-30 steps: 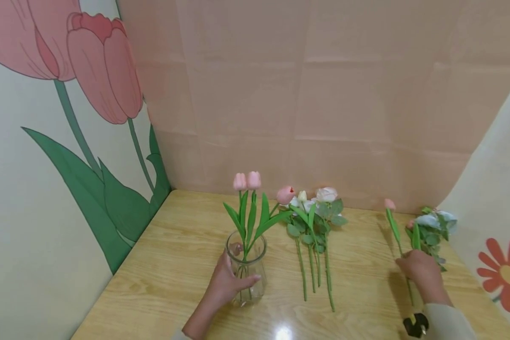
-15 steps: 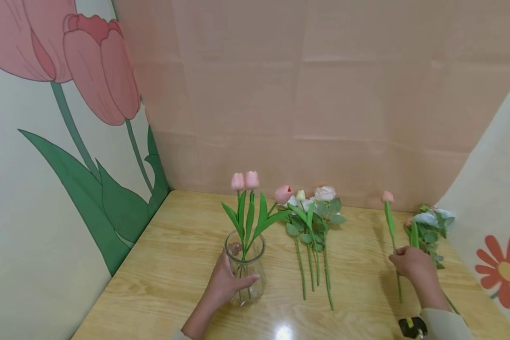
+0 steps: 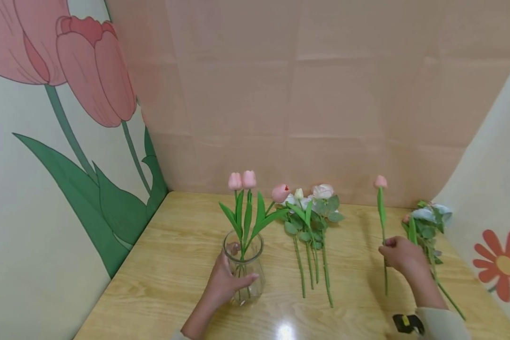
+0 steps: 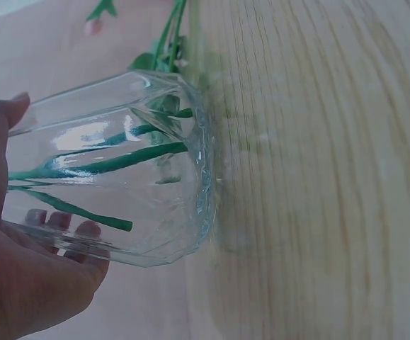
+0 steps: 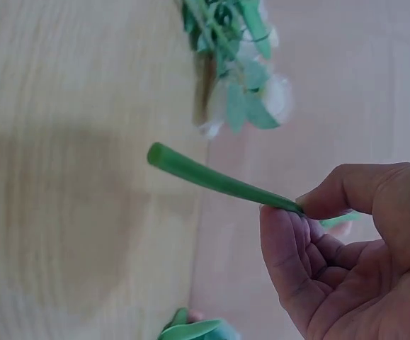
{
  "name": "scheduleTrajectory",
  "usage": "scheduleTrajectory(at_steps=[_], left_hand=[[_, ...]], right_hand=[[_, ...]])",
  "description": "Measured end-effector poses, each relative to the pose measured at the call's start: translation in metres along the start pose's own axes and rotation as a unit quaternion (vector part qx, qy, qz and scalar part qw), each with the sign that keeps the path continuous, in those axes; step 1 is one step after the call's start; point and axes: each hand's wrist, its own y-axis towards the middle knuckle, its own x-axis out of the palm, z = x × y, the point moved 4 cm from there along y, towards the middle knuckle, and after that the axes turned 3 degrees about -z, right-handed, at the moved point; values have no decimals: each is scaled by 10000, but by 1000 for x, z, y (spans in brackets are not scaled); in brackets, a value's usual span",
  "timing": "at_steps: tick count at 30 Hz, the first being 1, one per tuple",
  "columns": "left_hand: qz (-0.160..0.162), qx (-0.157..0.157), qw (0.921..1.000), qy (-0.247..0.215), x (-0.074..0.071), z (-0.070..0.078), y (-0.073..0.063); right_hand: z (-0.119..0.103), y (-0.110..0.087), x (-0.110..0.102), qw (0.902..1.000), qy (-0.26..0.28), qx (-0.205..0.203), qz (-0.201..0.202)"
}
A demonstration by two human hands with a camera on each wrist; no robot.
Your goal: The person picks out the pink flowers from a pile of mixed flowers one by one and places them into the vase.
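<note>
My left hand grips a clear glass vase on the table, thumb in front and fingers behind. Three pink tulips stand in it, one leaning right. Their green stems show through the glass in the left wrist view, ending at different depths. To the right, my right hand pinches a single pink tulip partway down its stem, flower up and nearly vertical. The stem's cut end sticks out past thumb and forefinger in the right wrist view.
Between my hands lie several flowers, white, cream and pale pink, stems toward me. More blooms, a pale blue one among them, lie at the table's right edge. A pink-brown backdrop closes off the back of the wooden table.
My right hand has lifted the tulip and moved slightly left, bringing its stem more upright and away from the flowers at the right. My left hand keeps its hold on the vase.
</note>
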Motion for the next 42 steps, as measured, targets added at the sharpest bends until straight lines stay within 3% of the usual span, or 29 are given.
scheduleTrajectory(at_steps=[10, 27, 33, 42], left_hand=[[2, -38, 10000, -37, 0, 0, 0], [5, 9, 10000, -83, 0, -2, 0], [-9, 46, 10000, -4, 0, -1, 0], [-9, 123, 9999, 28, 1, 0, 1]], right_hand=[[-31, -17, 3, 9982, 398, -357, 267], [-60, -39, 14, 9935, 919, -517, 429], [-80, -53, 14, 9917, 873, -769, 555], [-100, -66, 15, 9912, 741, -803, 742]])
